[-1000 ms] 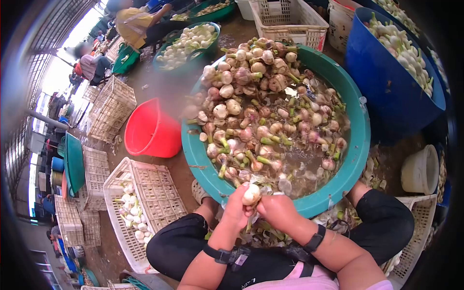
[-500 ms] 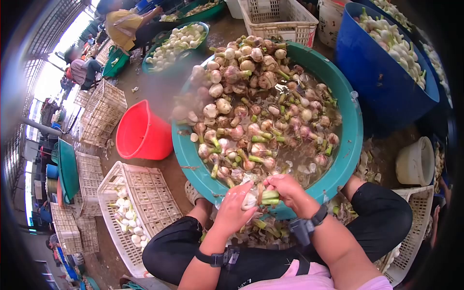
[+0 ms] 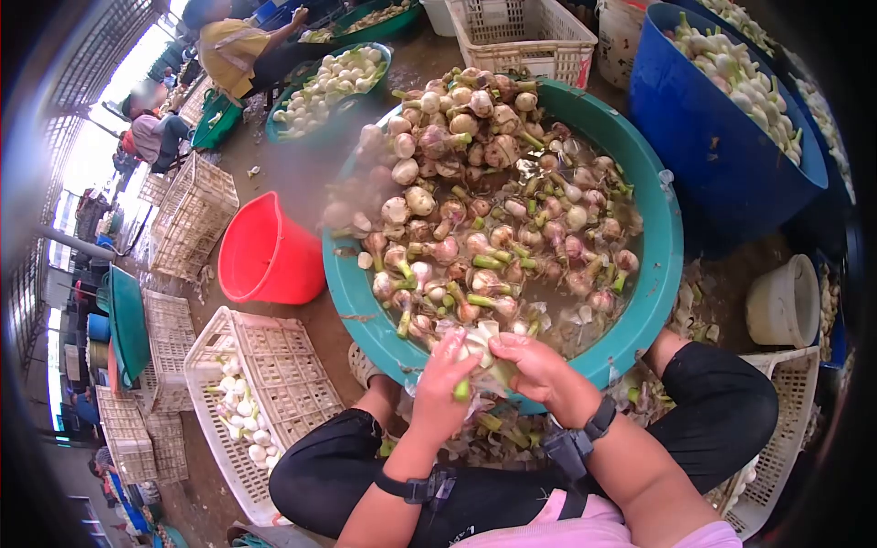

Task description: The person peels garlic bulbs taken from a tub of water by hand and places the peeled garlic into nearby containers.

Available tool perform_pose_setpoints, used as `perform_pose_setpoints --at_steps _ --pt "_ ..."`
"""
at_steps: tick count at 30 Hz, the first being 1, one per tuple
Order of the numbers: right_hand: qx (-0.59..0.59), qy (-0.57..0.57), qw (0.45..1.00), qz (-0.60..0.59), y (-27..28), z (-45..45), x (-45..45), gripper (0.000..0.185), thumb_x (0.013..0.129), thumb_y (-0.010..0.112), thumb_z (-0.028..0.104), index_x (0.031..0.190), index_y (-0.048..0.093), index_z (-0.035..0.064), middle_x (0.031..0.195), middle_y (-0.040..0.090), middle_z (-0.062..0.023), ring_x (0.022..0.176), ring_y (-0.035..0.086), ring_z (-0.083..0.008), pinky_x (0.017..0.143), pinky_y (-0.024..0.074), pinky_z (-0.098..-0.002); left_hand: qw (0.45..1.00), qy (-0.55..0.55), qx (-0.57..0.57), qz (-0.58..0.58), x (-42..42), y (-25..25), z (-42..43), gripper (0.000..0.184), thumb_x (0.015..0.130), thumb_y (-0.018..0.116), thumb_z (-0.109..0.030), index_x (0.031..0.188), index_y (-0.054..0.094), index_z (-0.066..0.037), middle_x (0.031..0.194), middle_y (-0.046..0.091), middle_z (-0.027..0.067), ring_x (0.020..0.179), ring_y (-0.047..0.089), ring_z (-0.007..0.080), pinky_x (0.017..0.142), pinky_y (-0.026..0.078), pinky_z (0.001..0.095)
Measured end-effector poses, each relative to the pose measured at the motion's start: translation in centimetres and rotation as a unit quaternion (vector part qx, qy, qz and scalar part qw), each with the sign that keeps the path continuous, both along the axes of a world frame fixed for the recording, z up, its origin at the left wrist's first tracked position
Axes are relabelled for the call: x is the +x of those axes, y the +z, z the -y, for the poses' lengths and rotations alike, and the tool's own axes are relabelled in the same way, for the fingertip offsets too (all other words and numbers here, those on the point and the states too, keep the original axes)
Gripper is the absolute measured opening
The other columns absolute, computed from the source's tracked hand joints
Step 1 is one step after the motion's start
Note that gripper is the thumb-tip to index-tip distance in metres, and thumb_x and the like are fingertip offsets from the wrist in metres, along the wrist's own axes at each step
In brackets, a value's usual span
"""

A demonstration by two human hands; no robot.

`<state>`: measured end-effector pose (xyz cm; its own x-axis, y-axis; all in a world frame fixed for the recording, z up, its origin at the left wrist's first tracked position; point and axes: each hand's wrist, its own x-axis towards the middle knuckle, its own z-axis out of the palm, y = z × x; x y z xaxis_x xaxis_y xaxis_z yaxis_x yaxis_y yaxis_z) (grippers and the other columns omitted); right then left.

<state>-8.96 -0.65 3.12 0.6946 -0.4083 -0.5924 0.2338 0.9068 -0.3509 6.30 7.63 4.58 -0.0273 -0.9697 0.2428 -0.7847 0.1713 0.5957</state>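
Observation:
Over the near rim of a big green tub [image 3: 670, 265], my two hands meet around one garlic bulb [image 3: 477, 340]. My left hand [image 3: 444, 384] is closed on the bulb, whose green stem end sticks out below the fingers. Thumb and fingers of my right hand [image 3: 532, 367] pinch pale, loosened skin at the bulb's side. Unpeeled garlic bulbs [image 3: 493, 245] with purple-streaked skins and cut green stems lie in murky water in the tub, heaped high at the back.
A red bucket [image 3: 271, 251] and a white crate [image 3: 206, 402] with peeled garlic stand on the left. Blue barrels [image 3: 713, 146] of peeled garlic rise at the right, near a white bucket [image 3: 784, 303]. Peel scraps [image 3: 493, 434] lie beneath my hands. Other people [image 3: 228, 50] sit at the upper left.
My hands have turned the bulb, and its stem now points down beneath my left hand. My right fingers have closed in on the bulb, with more pale skin pulled loose.

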Motion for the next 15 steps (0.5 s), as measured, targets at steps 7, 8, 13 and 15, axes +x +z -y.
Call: perform_pose_setpoints --at_steps 7,8,13,15 --pt "-0.221 -0.087 0.964 0.116 1.8 -1.1 -4.2 0.021 0.087 0.05 0.015 0.106 0.05 0.0044 0.101 0.055 -0.005 0.097 0.052 -0.0173 0.083 0.0414 -0.0313 0.546 0.335 0.121 -0.758 2.7 -0.5 -0.2 0.03 0.087 0.049 -0.04 0.098 0.054 -0.012 0.092 0.058 0.0005 0.081 0.055 0.0116 0.061 0.046 0.0239" --pt "-0.219 -0.143 0.952 0.161 3.4 0.0 -4.7 0.02 0.086 0.05 0.014 0.104 0.051 0.0049 0.101 0.055 -0.007 0.098 0.053 -0.0215 0.084 0.0433 -0.0369 0.509 0.346 0.14 -0.776 3.1 -0.4 -0.3 0.032 0.087 0.049 -0.042 0.099 0.054 -0.013 0.088 0.058 -0.0015 0.074 0.053 0.0091 0.054 0.042 0.0215" --pt "-0.176 -0.283 0.919 0.213 5.3 3.4 -5.7 0.023 0.086 0.046 0.03 0.095 0.052 0.0084 0.091 0.056 -0.0068 0.088 0.057 -0.0247 0.071 0.0473 -0.0395 0.429 0.389 0.138 -0.804 4.5 -0.5 -0.9 0.023 0.085 0.046 -0.038 0.09 0.054 -0.017 0.071 0.055 -0.0041 0.051 0.044 0.0063 0.037 0.029 0.0205" --pt "-0.427 0.022 0.889 -0.162 3.4 3.7 -4.3 0.025 0.085 0.047 0.024 0.102 0.053 0.0067 0.094 0.06 -0.0106 0.084 0.061 -0.0255 0.069 0.0493 -0.0394 0.466 0.416 0.126 -0.771 4.0 -0.1 -0.5 0.023 0.086 0.045 -0.037 0.089 0.054 -0.016 0.07 0.055 -0.0041 0.05 0.044 0.0062 0.037 0.029 0.0201"
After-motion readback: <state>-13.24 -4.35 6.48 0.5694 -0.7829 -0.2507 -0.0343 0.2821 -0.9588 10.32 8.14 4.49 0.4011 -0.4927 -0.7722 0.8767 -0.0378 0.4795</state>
